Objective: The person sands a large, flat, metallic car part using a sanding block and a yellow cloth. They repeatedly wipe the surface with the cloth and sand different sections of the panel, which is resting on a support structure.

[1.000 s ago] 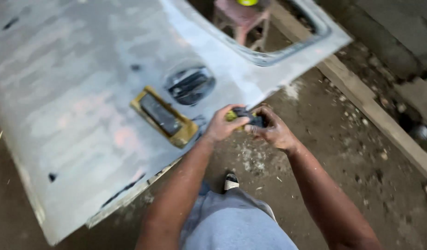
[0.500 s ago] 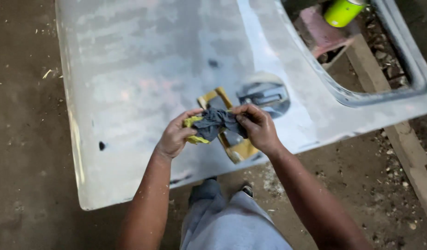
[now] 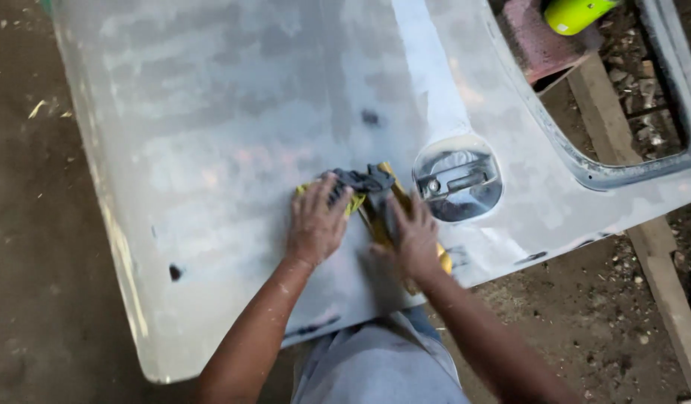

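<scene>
On a grey, sanded metal car door panel (image 3: 233, 150) lying flat above a dirt floor (image 3: 31, 247), a person's left hand (image 3: 315, 222) presses a crumpled dark grey sheet of sandpaper (image 3: 360, 182) with fingers spread flat, not curled around it. Just beside it, the right hand (image 3: 414, 236) lies palm-down with loosely spread fingers on a yellow rectangular sanding block (image 3: 383, 217). Both sit close to the recessed door handle cup (image 3: 458, 179). A lime-green container (image 3: 577, 13) shows through the window opening.
</scene>
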